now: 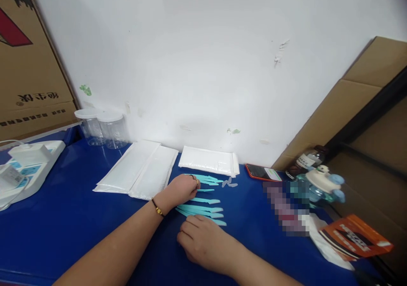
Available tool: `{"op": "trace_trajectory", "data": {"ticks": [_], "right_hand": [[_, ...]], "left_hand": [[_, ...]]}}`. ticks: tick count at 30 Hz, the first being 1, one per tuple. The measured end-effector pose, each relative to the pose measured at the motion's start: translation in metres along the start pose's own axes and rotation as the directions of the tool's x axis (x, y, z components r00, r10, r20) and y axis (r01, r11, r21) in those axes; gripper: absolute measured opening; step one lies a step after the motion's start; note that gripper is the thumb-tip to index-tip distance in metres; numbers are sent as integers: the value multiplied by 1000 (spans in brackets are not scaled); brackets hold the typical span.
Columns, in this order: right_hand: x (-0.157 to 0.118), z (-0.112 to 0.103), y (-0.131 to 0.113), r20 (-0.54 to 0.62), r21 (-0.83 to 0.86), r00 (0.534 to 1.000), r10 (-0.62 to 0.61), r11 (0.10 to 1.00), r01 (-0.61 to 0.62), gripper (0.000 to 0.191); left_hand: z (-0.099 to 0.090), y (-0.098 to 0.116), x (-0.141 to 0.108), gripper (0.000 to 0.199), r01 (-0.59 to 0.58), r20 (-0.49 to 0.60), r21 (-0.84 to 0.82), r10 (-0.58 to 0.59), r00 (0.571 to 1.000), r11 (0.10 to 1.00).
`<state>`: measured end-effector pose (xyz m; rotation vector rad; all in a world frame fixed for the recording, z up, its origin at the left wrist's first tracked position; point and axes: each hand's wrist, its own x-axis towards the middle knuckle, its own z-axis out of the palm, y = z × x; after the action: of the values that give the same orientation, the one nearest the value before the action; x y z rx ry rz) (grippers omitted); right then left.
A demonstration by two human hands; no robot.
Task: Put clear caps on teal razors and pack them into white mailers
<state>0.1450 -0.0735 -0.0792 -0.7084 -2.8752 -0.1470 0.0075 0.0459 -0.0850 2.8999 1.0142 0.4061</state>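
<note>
Curled in at the left hand (pixel 182 188), with a lone razor (pixel 206 190) poking out toward three o'clock; no telling whether gripped. Curled at the right hand (pixel 205 240) too, fingertips hidden, hold unclear, but nearer to the lower razors (pixel 208 209) close by at twelve, lying lengthwise roughly nine to three. Farther out toward three, on to translucent caps (pixel 233 185).

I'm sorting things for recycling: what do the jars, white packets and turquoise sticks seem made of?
Jars: see-through and glossy, probably plastic, though glass is possible. Packets: slightly shiny and crinkled, so likely plastic film; coated paper is possible. Sticks: even colour and matching slim shapes suggest moulded plastic; their finish is too small to judge.
</note>
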Motion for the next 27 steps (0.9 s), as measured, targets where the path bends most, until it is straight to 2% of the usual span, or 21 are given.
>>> {"op": "trace_trajectory", "data": {"ticks": [3,5,6,8,10,11,14,16,19,22,27], "right_hand": [[1,-5,1,-55,119,997,46,992,-39,8],[-4,-15,10,-94,288,983,157,950,-124,13],[-9,-20,19,-98,383,963,249,903,-195,14],[-24,-30,42,-109,512,877,468,783,-353,15],[-42,-35,68,-178,529,770,613,719,-450,15],[-50,-34,80,-187,527,732,655,696,-487,16],[-66,-25,103,-142,554,680,720,626,-548,19],[-67,-16,107,-109,567,670,734,600,-565,20],[-58,-7,102,-68,562,690,721,599,-570,20],[-50,-4,96,-59,576,704,708,600,-555,19],[-44,-3,93,-65,636,694,717,566,-525,16]], "left_hand": [[-3,1,0,11,-6,9,11,6,1000,1000],[-6,3,-1,11,-16,11,34,16,1000,999],[-8,4,-1,11,-19,8,46,19,1000,999],[-12,6,-1,11,-14,-2,65,14,1000,998],[-15,7,-1,11,-9,-5,64,9,1000,998],[-16,8,-1,11,-8,-3,58,8,1000,998],[-16,8,-2,13,-13,13,38,12,1000,999],[-16,8,-2,13,-13,20,32,13,1000,999],[-16,8,-2,13,-10,20,37,10,1000,999],[-16,9,-2,14,-15,13,46,14,1000,999],[-15,13,-1,12,-42,8,24,42,999,999]]}}
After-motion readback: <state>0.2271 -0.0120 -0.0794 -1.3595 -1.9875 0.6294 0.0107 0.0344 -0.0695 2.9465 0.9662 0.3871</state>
